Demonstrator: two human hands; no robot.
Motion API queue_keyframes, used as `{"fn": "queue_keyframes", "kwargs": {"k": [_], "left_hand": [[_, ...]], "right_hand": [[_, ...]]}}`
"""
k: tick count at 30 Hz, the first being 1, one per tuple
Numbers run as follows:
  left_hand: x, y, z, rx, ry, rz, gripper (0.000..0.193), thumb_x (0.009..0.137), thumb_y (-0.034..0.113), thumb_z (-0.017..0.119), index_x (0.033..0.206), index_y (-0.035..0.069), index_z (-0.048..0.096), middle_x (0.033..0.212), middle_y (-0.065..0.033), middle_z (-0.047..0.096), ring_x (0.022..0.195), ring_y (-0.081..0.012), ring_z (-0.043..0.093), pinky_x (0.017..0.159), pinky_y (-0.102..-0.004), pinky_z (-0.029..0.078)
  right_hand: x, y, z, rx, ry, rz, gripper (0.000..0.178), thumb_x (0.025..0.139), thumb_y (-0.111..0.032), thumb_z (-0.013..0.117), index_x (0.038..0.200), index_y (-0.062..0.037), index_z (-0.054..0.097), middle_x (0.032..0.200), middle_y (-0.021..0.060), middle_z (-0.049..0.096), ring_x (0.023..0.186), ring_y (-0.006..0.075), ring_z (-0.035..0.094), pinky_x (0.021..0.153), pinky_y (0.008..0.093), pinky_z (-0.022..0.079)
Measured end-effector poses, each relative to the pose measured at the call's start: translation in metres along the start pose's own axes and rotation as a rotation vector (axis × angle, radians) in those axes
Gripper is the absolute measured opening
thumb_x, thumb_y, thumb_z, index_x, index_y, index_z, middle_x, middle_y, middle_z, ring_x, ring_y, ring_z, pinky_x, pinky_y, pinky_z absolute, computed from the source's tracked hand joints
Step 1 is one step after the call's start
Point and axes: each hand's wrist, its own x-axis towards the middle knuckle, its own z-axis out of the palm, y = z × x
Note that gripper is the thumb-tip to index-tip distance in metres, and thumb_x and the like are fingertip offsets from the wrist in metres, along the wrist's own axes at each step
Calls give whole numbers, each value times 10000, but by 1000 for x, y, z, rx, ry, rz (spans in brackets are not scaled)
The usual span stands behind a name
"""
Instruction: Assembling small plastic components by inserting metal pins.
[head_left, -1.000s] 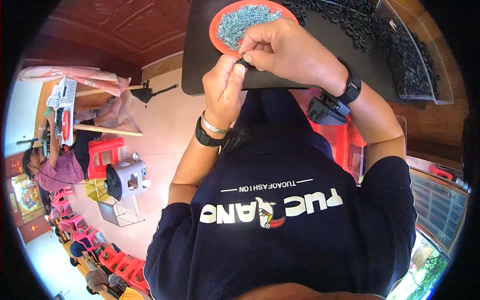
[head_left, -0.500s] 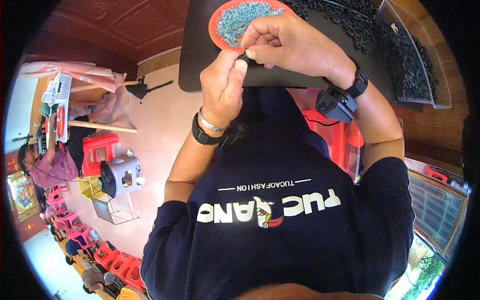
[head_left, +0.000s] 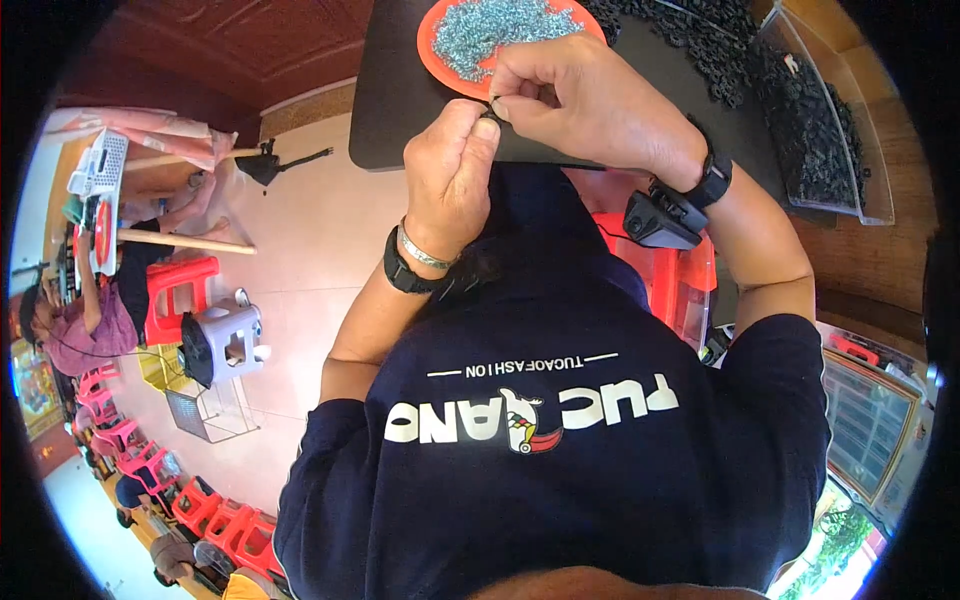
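Near the table's front edge, my left hand (head_left: 450,165) is closed, with a small black part (head_left: 491,113) pinched between thumb and forefinger. My right hand (head_left: 585,100) meets it from the right, its thumb and forefinger pinched at the top of that part. Whatever lies between the right fingertips is too small to make out. Just beyond both hands is a red plate (head_left: 440,72) heaped with small silvery metal pieces (head_left: 490,35), which look like screws. Part of the plate's near rim is hidden behind my right hand.
Many black parts (head_left: 705,50) lie loose on the dark table (head_left: 390,110) at the far right. Beside them a clear bin (head_left: 850,205) holds more. Red stools (head_left: 180,295) and a pale stool (head_left: 225,340) stand on the floor at left, where other people (head_left: 100,320) sit.
My view has shifted slightly, so the plate and table sit a little differently. Both hands remain together at the black part, with the right fingers a little changed in pose.
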Motion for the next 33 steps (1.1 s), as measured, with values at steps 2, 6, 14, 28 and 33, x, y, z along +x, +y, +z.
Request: {"fn": "queue_keyframes", "kwargs": {"k": [2,6,14,28,33], "left_hand": [[0,-4,0,-23,-19,-25,203,910,156,487,829,-17,553,659,-2,480,542,-57,417,476,-219,340],[0,-8,2,1,-28,-45,203,909,155,482,831,-17,556,656,-2,480,543,-57,418,477,-219,342],[6,-8,5,-355,23,-256,198,923,159,463,842,9,564,649,15,489,547,-56,430,481,-201,335],[8,-8,10,-431,31,-328,222,938,197,448,865,22,563,641,6,490,547,-65,452,503,-195,358],[8,-10,9,-409,41,-277,210,938,177,446,878,14,564,653,5,484,554,-62,434,506,-199,362]], "right_hand": [[1,4,0,15,-30,25,108,752,-104,598,745,-2,632,588,121,596,532,184,595,522,300,454],[0,11,3,43,-48,56,110,762,-94,584,764,2,638,609,127,605,539,177,597,531,302,459],[-2,16,20,73,95,55,132,803,-124,584,807,-5,641,644,139,624,584,204,639,548,308,482],[3,13,16,247,80,174,192,869,-133,563,835,40,638,694,113,664,638,138,645,597,270,503],[4,13,17,204,87,167,213,875,-152,555,845,41,641,702,107,665,649,131,641,602,266,501]]}}
